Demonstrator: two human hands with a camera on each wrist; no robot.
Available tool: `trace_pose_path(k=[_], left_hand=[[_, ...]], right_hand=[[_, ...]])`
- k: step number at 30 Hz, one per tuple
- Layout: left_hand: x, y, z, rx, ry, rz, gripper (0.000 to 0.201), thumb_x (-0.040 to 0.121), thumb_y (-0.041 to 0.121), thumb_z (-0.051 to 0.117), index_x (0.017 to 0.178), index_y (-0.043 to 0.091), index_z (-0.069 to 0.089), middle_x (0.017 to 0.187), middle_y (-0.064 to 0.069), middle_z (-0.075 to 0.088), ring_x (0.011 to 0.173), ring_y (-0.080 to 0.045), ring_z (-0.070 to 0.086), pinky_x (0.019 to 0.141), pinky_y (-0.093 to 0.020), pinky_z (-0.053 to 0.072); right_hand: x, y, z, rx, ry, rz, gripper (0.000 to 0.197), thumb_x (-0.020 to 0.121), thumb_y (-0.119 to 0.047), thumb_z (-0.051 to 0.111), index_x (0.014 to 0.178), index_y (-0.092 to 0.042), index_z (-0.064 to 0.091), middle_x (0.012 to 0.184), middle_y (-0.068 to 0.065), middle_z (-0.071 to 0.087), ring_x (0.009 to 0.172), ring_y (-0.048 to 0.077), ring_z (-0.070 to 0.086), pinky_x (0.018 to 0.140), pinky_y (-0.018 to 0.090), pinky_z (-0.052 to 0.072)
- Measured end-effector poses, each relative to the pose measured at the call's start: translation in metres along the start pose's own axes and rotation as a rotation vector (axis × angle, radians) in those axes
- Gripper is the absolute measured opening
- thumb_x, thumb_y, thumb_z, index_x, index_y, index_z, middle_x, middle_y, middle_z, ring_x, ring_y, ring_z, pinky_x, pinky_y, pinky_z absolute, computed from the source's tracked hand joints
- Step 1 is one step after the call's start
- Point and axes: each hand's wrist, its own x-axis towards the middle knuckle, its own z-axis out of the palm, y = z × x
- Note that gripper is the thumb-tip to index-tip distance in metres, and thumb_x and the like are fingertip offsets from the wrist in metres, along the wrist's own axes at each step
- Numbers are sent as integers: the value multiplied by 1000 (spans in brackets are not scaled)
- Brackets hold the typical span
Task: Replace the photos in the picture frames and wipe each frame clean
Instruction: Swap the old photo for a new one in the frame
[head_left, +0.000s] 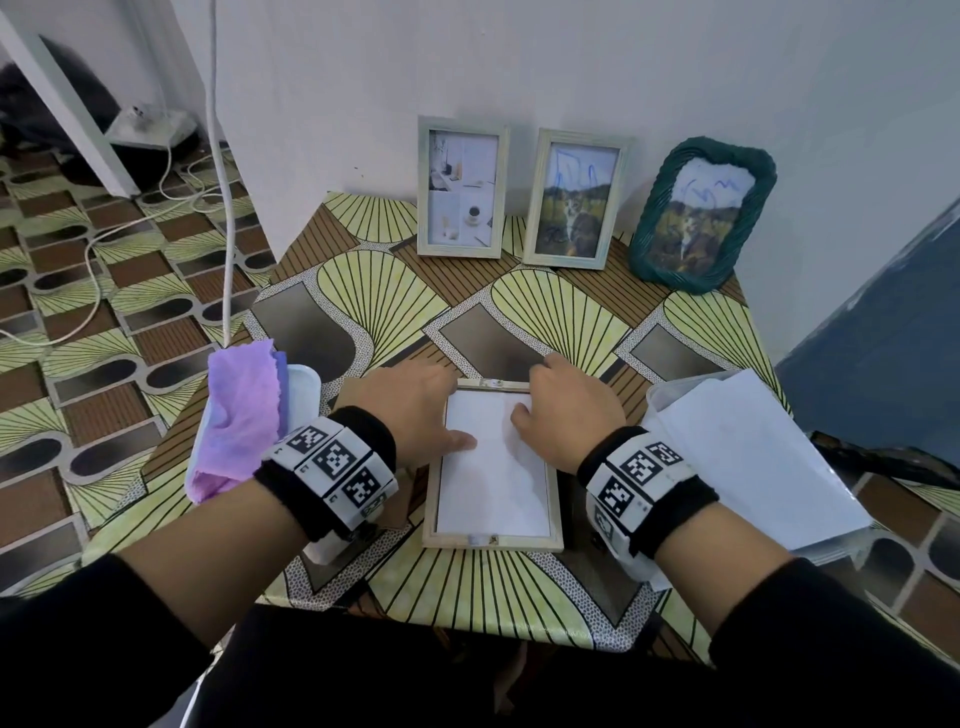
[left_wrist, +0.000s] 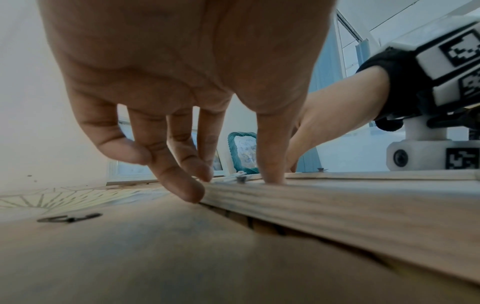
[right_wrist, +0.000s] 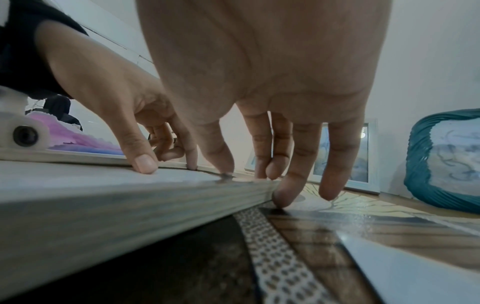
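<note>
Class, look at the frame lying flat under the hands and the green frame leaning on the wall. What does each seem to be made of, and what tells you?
Flat frame: apparently pale, matt wood; grain streaks run along its edge in the left wrist view.

Green frame: apparently woven wicker or cord, coloured teal; ribbed strands wrap its wavy border. Which fibre cannot be told.

A patterned tablecloth covers the table. Left of it, white cables trail across the matching floor, beside a white wall.

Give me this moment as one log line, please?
step: fitting photo | frame: face down on table | photo: white back up, in frame | left hand: pressing photo | right hand: pressing photo
</note>
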Motion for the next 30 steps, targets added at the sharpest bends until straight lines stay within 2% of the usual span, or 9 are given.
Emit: trace_pose_path(k=[6, 12, 16, 19, 27, 30], left_hand=[[1, -1, -1, -15, -15, -23, 62, 69, 74, 59, 114, 31, 52, 100, 11, 53, 99, -19, 55, 86, -44, 50], [2, -1, -2, -15, -31, -36, 62, 67, 74, 58, 112, 32, 51, 97, 10, 52, 97, -20, 55, 85, -44, 51], [1, 0, -3, -15, -23, -25, 61, 68, 73, 61, 111, 31, 51, 97, 9, 54, 95, -19, 56, 84, -42, 51], [1, -1, -5, -6, -11, -4, 59, 70, 73, 62, 109, 31, 51, 97, 10, 55, 93, -17, 55, 83, -41, 51], [3, -1, -10, 47, 1, 58, 58, 71, 73, 62, 105, 29, 48, 92, 10, 55, 88, -17, 54, 72, -34, 44], [3, 0, -11, 64, -12, 64, 59, 72, 73, 62, 107, 27, 48, 94, 8, 57, 89, -17, 55, 74, -35, 47]], right_hand=[[5, 5, -2, 48, -29, 3, 19, 92, -32, 50, 82, -16, 48, 93, 0, 42, 85, 28, 58, 71, 37, 47], [1, 3, 2, -34, 20, -53, 20, 93, -34, 49, 82, -17, 47, 100, 2, 49, 77, 26, 58, 64, 34, 41], [3, 3, 3, -22, 28, -49, 18, 94, -31, 49, 84, -16, 46, 101, 3, 49, 81, 28, 59, 67, 36, 46], [4, 4, 3, -4, 33, -45, 18, 94, -28, 49, 82, -16, 47, 94, 0, 45, 81, 27, 58, 68, 36, 47], [5, 7, 3, 23, 36, -41, 19, 93, -27, 50, 85, -12, 57, 90, 0, 45, 76, 26, 58, 70, 41, 53], [6, 7, 3, 25, 37, -44, 19, 93, -26, 49, 84, -12, 56, 90, 0, 44, 76, 26, 57, 71, 42, 53]])
